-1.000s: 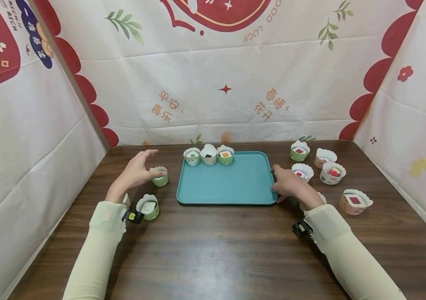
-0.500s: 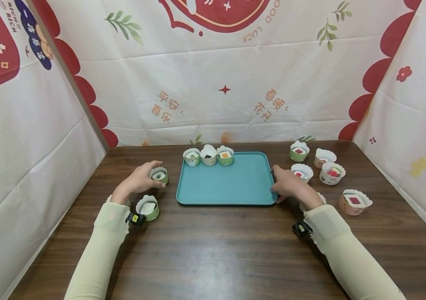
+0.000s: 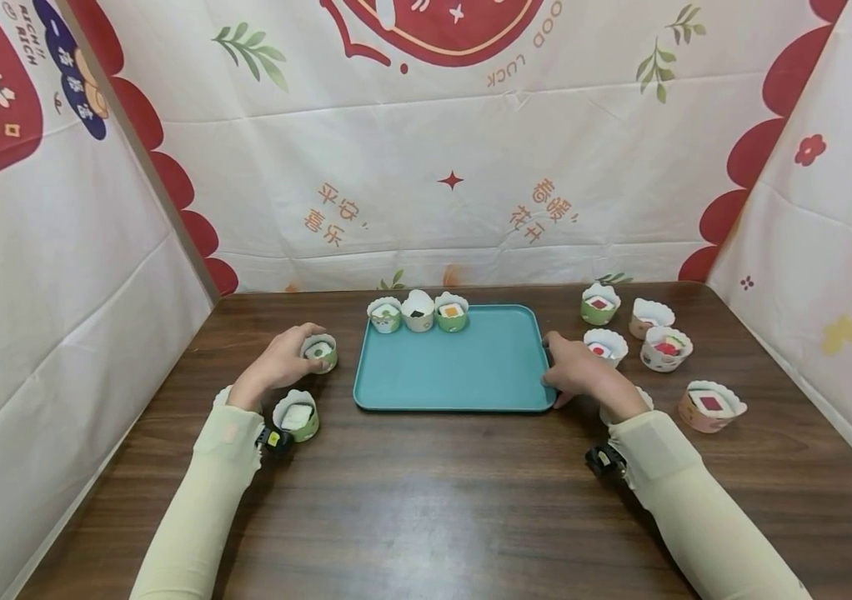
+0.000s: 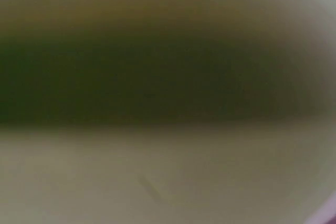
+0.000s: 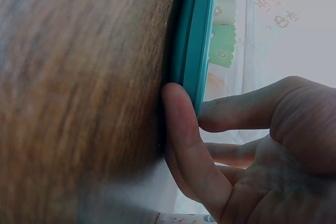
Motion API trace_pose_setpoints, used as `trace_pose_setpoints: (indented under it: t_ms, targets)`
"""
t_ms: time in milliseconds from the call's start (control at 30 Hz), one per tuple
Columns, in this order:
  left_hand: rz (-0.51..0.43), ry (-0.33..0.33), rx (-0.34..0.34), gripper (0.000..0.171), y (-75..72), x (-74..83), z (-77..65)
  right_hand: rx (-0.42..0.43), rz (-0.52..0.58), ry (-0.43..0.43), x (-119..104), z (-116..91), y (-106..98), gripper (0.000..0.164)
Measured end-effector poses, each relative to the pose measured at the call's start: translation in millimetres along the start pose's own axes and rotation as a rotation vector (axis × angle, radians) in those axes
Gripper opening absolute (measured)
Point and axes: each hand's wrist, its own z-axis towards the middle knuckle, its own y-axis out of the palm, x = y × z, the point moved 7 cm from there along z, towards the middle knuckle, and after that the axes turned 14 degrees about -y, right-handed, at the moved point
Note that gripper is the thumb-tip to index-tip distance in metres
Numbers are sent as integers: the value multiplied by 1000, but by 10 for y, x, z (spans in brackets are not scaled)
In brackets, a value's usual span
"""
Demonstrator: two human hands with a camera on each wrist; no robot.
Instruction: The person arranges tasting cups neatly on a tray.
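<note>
My left hand (image 3: 276, 365) curls around a green paper baking cup (image 3: 328, 363) on the table, thumb on its near side and fingers behind. A small white piece with a green centre (image 3: 317, 351) sits inside the cup. My right hand (image 3: 579, 367) holds the right edge of a teal tray (image 3: 456, 375); in the right wrist view its fingertips (image 5: 181, 111) pinch the tray's rim (image 5: 197, 40). Three filled paper cups (image 3: 418, 315) stand in a row at the tray's back left. The left wrist view shows only a blurred dark green band between pale areas.
Another green cup (image 3: 306, 427) stands beside my left wrist, with a pale cup (image 3: 223, 395) partly hidden by that wrist. Several filled cups (image 3: 666, 350) stand on the right, one (image 3: 647, 398) partly behind my right wrist. A printed white cloth (image 3: 426, 208) hangs behind the brown table (image 3: 426, 492).
My left hand has come down and right onto the green cup, and its fingers have closed around it. My right hand and the tray have stayed in place.
</note>
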Motion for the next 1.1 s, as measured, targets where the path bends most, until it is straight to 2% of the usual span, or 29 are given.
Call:
trace_pose_setpoints:
  t_ms: [133,367,800,1100]
  targets:
    - [-30,7,53,58,-75,31,-13,5,1,-2,-2,-1,-8,67]
    - [-90,45,125,59,-195,186,-83,5,0,-6,-3,-4,-17,66]
    - [-122,69,146,60,-204,535,-69,-1,1,4,6,9,4,66]
    - [-104,107,161,59,-194,785,-26,-4,-7,10,0,2,-3,66]
